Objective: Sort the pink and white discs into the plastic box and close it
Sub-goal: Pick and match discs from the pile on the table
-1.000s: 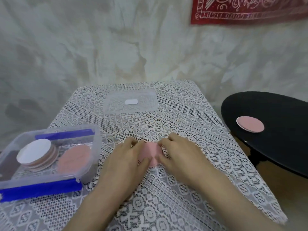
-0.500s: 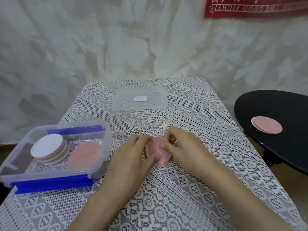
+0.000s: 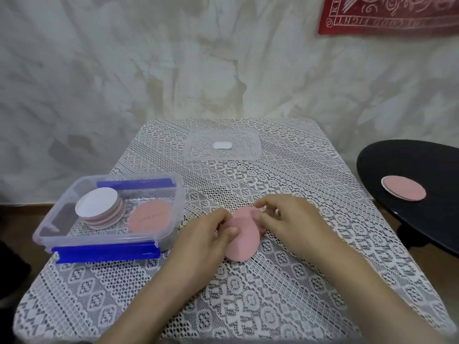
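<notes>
Two hands meet on a pink disc lying mid-desk. The left hand has its grip pinching the disc's left edge, and the right hand has its grip pinching the far edge. To the left, the open plastic box holds a white-topped stack. The lid lies far.

Box lies left of disc, lid behind.
</notes>
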Available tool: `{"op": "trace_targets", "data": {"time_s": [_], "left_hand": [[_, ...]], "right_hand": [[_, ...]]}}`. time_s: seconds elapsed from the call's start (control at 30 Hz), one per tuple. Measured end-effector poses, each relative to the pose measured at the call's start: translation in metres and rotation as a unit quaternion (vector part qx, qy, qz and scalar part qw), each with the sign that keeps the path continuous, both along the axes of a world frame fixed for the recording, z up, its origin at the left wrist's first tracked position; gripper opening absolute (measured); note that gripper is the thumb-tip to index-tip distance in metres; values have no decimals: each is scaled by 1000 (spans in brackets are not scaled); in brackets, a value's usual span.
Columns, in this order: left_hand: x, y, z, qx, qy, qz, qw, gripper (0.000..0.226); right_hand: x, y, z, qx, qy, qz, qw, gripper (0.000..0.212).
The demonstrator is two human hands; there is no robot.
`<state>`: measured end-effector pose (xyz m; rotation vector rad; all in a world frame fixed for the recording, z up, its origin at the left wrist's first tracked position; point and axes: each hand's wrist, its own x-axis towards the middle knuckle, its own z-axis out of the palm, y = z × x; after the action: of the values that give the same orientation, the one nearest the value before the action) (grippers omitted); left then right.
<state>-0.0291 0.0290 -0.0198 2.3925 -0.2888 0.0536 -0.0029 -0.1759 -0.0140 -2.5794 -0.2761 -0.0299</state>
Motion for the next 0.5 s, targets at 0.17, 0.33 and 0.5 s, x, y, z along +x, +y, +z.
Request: {"op": "trace_targets", "data": {"time_s": [0.17,0.33,0.5], "left_hand": [[-3,3,1,1,2,3,1000,21],[-4,4,2,-7,-3,11,1000,21],[-4,1,2,-18,-7,27,999,20]], "right_hand": [[2,7,0,-67,25,1,997,41],[6,3,-2,78,38,-13,996,22],[8,-3,-2,272,-9,-40,961,12]]}}
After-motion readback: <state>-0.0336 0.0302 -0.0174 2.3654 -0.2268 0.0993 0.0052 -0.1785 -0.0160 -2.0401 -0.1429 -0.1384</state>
